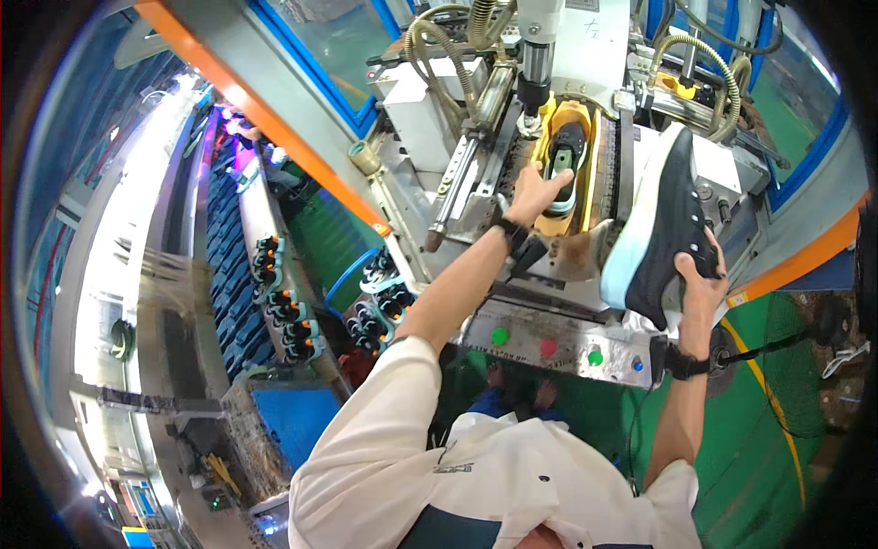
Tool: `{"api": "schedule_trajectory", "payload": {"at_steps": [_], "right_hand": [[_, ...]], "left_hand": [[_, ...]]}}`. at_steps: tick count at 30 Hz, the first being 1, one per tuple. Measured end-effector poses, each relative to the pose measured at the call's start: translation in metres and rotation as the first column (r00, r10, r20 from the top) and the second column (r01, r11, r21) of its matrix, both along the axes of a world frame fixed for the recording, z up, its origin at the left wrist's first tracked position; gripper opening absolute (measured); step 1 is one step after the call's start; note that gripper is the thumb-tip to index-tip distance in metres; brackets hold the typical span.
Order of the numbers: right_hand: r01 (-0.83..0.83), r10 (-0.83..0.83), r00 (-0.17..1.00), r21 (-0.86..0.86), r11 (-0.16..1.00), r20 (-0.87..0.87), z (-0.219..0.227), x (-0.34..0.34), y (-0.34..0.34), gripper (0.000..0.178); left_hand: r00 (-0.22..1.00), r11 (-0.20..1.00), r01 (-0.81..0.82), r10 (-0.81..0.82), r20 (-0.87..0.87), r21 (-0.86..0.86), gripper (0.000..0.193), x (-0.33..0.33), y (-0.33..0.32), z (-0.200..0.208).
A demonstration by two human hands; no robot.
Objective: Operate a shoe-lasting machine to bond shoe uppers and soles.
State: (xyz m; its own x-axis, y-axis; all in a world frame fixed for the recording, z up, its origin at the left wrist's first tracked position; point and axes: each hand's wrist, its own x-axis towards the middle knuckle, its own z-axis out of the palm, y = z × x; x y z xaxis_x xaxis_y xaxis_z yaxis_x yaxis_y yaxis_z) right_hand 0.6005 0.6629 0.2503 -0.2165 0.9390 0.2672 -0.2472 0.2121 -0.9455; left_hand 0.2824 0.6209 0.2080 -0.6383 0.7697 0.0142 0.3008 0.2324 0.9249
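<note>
My right hand (702, 279) is closed round the heel end of a black sneaker (675, 224) with a white and pale-blue sole. This sneaker is raised in front of the machine, toe pointing up and away, its sole turned to the left. Another dark sneaker (569, 146), with a green piece in its opening, lies between yellow pads (546, 123) in the machine. Beside its heel end is my left hand (540, 194), thumb and forefinger spread apart. The thumb reaches over the sneaker's edge; the other fingers are partly hidden. Whether it touches the sneaker I cannot tell.
A metal press (540, 69) with hoses and cylinders stands ahead. Along its front edge runs a button panel (567, 343) with green, red and blue buttons. At left, an orange-edged frame (274, 123) separates it from a conveyor (224, 265) and racks of sneakers (291, 316).
</note>
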Motion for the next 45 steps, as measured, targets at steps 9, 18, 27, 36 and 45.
{"api": "schedule_trajectory", "payload": {"at_steps": [9,18,27,36,45], "right_hand": [[0.281,-0.293,0.86,0.092,0.955,0.417,0.038,-0.029,0.085,0.045],[-0.145,-0.011,0.408,0.077,0.986,0.913,0.053,-0.232,0.186,0.066],[-0.107,-0.266,0.202,0.291,0.951,0.943,-0.089,-0.341,0.137,0.042],[-0.335,-0.199,0.694,0.555,0.761,0.692,-0.058,-0.244,-0.018,0.053],[-0.759,0.111,0.472,0.339,0.556,0.875,-0.249,-0.193,-0.196,0.034]], "left_hand": [[0.957,0.968,-0.216,0.185,-0.225,-0.124,0.035,-0.051,0.091,-0.062],[0.575,0.992,-0.043,-0.072,0.815,0.118,0.031,-0.039,-0.156,0.044],[0.735,0.87,-0.479,0.328,0.594,0.112,0.043,-0.007,-0.377,0.117],[0.503,0.558,-0.83,0.743,0.442,0.007,0.052,0.084,-0.469,0.078],[0.22,0.279,-0.955,0.894,0.391,-0.101,0.036,0.161,-0.449,0.066]]}}
